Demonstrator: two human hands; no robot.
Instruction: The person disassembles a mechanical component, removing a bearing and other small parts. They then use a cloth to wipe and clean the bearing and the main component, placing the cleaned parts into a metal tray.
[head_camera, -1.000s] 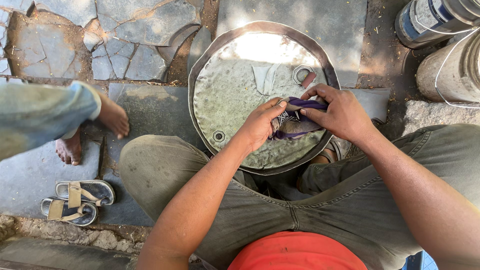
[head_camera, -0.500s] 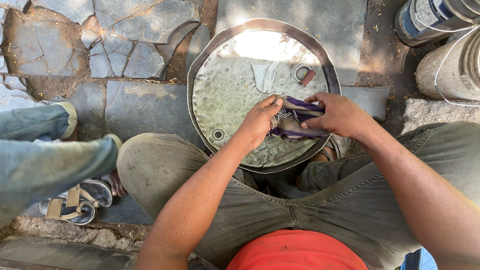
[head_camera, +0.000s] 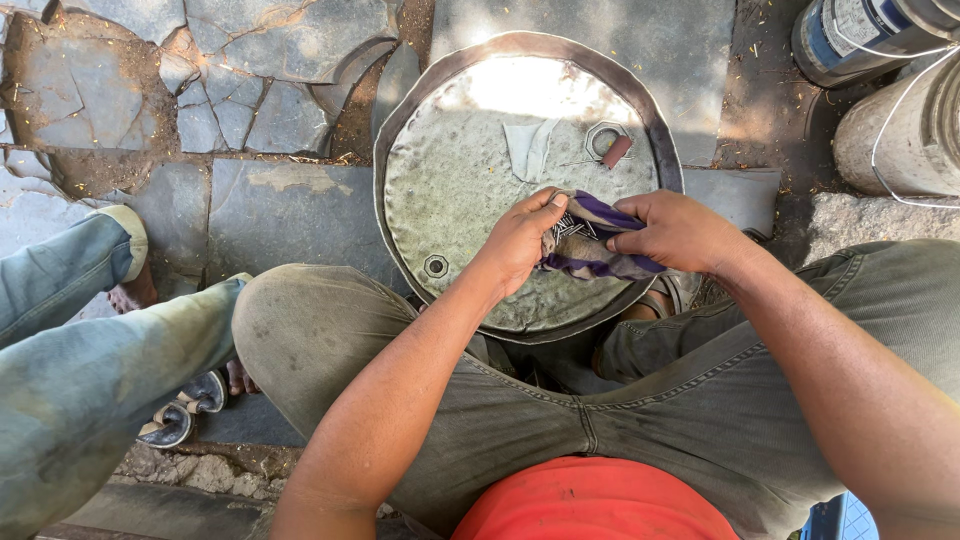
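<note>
Both forearms reach forward over the knees. Left hand (head_camera: 520, 240): fingers curled, grip pinching the near edge of one purple-striped cloth (head_camera: 590, 250). Right hand (head_camera: 680, 232): knuckles up, grip clenched on the same cloth's other end. The cloth holds a bundle of small metal nails (head_camera: 566, 228), number not countable, at the near right edge of one round drum lid (head_camera: 450, 190). Beyond: one hex nut (head_camera: 604, 140), two cans (head_camera: 860, 40) past the far right edge.

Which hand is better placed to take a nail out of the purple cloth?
Probably left: the left hand has its fingertips at the nails in the cloth's open end, while the right hand grips the purple cloth.
</note>
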